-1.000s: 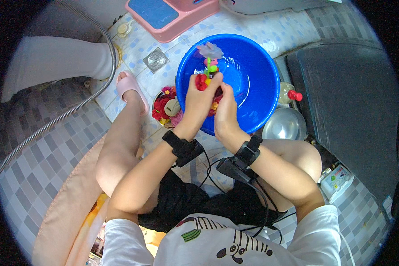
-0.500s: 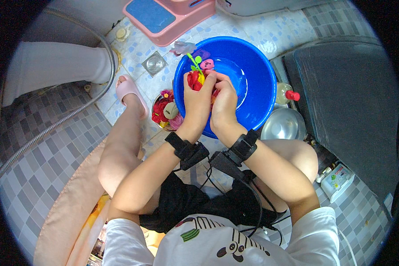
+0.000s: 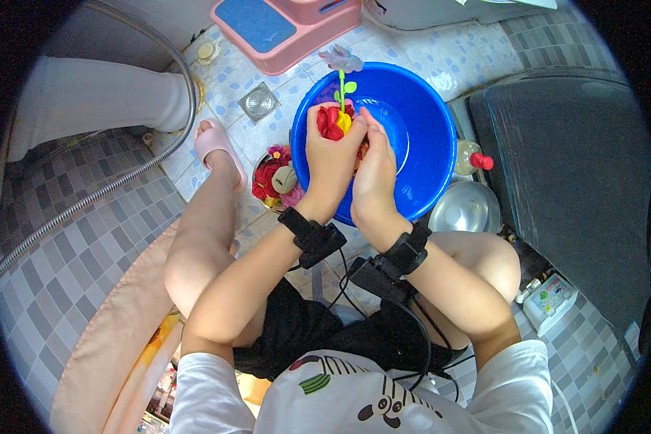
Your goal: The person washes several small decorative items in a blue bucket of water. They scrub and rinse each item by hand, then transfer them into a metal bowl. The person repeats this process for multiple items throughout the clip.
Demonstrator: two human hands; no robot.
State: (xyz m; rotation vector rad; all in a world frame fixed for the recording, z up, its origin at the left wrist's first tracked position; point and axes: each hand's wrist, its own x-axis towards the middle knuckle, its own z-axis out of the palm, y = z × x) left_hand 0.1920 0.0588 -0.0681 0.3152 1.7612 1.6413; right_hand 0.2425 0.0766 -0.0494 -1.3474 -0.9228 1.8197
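Cups red-and-yellow flowers [image 3: 330, 124], upper centre, in curled left hand [image 3: 333, 160] and straighter, perhaps gripping right hand [image 3: 376, 168]. Could drop some into blue basin [image 3: 428, 130] by loosening.

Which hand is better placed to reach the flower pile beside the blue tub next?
Probably the left hand: it is nearer the flower pile, left of the blue tub, while the right hand is farther. The left is curled around red and yellow flowers, though, so it may need freeing first.

TEXT | white container [image 3: 550, 305] label: too small | legible: none
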